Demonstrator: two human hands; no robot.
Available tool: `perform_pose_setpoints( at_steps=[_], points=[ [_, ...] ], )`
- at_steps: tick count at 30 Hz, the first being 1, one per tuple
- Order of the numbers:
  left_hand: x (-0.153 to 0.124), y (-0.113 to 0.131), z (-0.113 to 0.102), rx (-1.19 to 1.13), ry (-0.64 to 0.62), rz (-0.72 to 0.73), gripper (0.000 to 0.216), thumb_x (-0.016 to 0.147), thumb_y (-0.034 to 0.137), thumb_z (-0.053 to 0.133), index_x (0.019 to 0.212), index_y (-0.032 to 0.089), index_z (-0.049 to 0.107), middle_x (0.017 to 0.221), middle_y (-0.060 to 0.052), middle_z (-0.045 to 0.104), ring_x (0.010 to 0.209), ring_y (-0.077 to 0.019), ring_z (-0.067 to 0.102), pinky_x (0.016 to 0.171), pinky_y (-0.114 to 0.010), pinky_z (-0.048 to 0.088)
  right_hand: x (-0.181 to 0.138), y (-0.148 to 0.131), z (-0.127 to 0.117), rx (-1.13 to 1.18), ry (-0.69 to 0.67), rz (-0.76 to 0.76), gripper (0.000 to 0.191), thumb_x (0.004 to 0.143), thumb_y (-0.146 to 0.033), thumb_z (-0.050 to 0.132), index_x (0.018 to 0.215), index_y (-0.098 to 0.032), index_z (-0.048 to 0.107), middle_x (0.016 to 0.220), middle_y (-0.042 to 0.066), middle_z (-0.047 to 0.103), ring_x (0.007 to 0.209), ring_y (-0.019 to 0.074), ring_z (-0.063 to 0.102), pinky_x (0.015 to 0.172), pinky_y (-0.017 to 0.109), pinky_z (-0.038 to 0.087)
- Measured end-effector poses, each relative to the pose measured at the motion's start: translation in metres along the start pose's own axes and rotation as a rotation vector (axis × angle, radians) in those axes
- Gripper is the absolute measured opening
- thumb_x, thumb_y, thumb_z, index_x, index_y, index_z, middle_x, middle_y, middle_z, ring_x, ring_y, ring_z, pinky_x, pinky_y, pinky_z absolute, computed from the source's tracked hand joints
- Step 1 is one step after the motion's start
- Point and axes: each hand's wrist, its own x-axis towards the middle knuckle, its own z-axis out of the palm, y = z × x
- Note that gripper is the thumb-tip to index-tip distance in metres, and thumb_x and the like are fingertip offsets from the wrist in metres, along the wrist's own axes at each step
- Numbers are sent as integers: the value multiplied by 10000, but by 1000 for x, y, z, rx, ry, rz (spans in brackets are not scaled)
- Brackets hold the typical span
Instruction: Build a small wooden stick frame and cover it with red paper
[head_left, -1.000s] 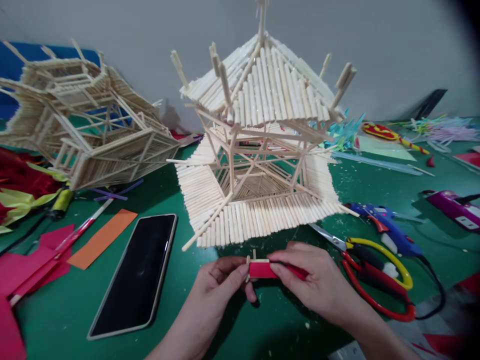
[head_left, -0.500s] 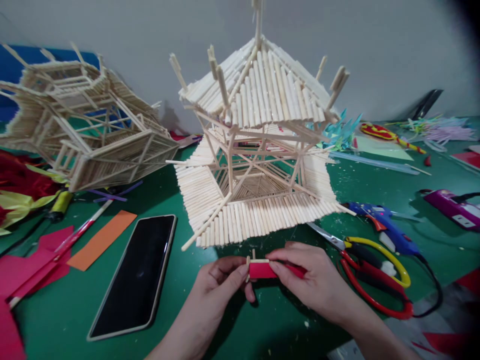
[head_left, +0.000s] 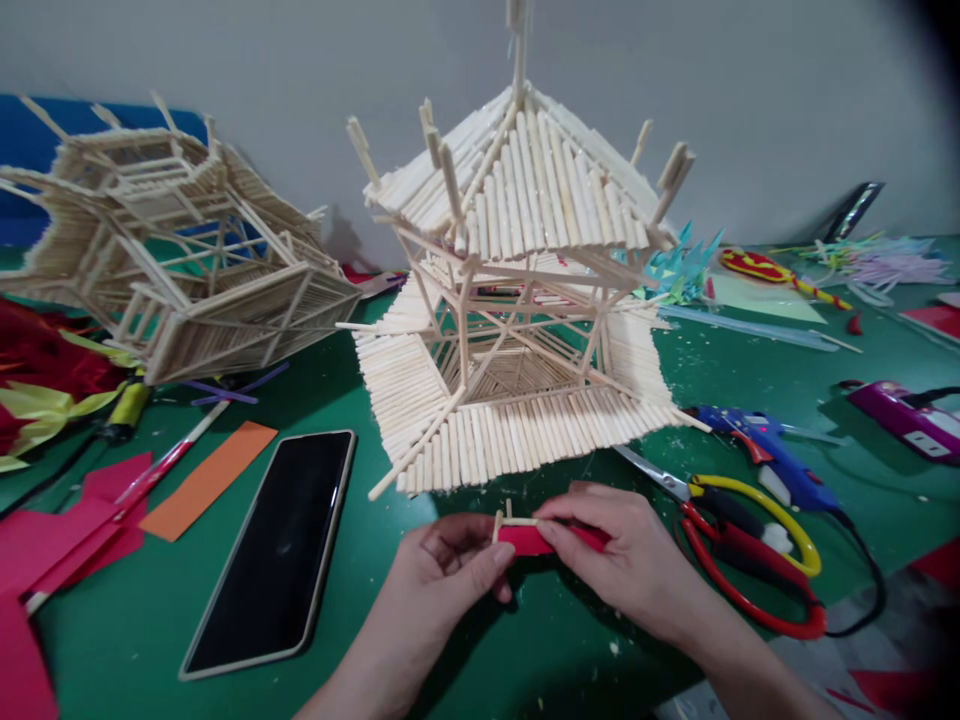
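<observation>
Between my hands is a small piece made of a red paper strip (head_left: 525, 541) with short wooden sticks (head_left: 517, 521) along its top and left end. My left hand (head_left: 457, 570) is closed on its left end, thumb over the red paper. My right hand (head_left: 615, 550) pinches the strip and the stick from the right; part of the strip runs under its fingers. Just beyond my hands stands a pavilion model (head_left: 517, 420) built of wooden sticks, with a pointed roof and a wide slatted lower skirt.
A second stick model (head_left: 225, 310) lies tilted at the left. Near my left arm are a phone (head_left: 270, 550), an orange paper strip (head_left: 210, 480) and red paper (head_left: 90, 530). On the right are scissors (head_left: 750, 540), a blue glue gun (head_left: 772, 450) and a purple power strip (head_left: 907, 420).
My left thumb has slid slightly right, further over the red paper, and the stick at the left end stands a little differently. The whole view has shifted slightly; my right hand stays put.
</observation>
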Motion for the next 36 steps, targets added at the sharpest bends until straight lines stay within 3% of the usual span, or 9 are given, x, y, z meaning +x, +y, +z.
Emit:
perform_pose_setpoints(
  at_steps=[20, 28, 36],
  points=[
    [1, -4, -2, 5, 3, -10, 143, 721, 237, 587, 644, 123, 625, 524, 6, 606, 474, -78, 488, 551, -197, 373, -3, 2, 1, 21, 6, -1, 178, 803, -254, 478, 877, -221, 637, 707, 7, 609, 654, 128, 547, 598, 236, 409],
    [3, -9, -6, -82, 57, -20, 103, 713, 214, 597, 659, 134, 634, 555, 2, 628, 437, -57, 484, 503, -184, 367, -1, 0, -12, -64, 108, -31, 200, 782, -267, 509, 960, -229, 591, 949, 6, 603, 911, 141, 518, 787, 248, 387],
    [2, -6, -3, -45, 25, 12, 132, 719, 221, 586, 646, 122, 636, 546, 0, 610, 447, -62, 477, 488, -179, 370, 11, -13, -5, -150, -125, -20, 226, 797, -332, 474, 961, -233, 593, 867, -2, 652, 808, 173, 552, 722, 291, 393]
  ],
)
